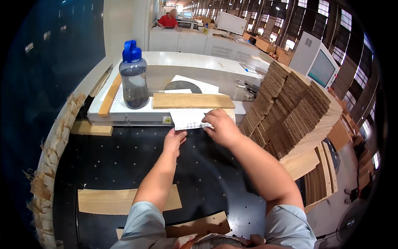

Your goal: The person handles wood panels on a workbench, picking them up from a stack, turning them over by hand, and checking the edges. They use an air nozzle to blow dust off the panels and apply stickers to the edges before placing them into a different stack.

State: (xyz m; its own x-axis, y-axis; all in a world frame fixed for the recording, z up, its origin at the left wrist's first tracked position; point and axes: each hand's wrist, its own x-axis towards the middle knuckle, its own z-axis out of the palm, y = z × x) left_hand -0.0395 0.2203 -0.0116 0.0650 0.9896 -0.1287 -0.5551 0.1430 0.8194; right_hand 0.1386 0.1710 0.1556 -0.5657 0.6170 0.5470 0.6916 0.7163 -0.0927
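A white sheet dotted with small holes (187, 118) lies over the front edge of a white machine ledge (124, 114). My left hand (174, 141) pinches the sheet's lower left corner from below. My right hand (222, 126) rests on its right edge, fingers curled over it. Just behind the sheet a long wooden board (192, 101) lies flat on the ledge. Both my forearms reach forward over a black perforated table (124, 166).
A grey water bottle with a blue cap (133, 76) stands on the ledge at the left. A tall slanted stack of cardboard sheets (290, 112) rises at the right. Wooden boards (110, 201) lie on the black table. Wood scraps (49, 157) line its left rim. A person in red sits far back.
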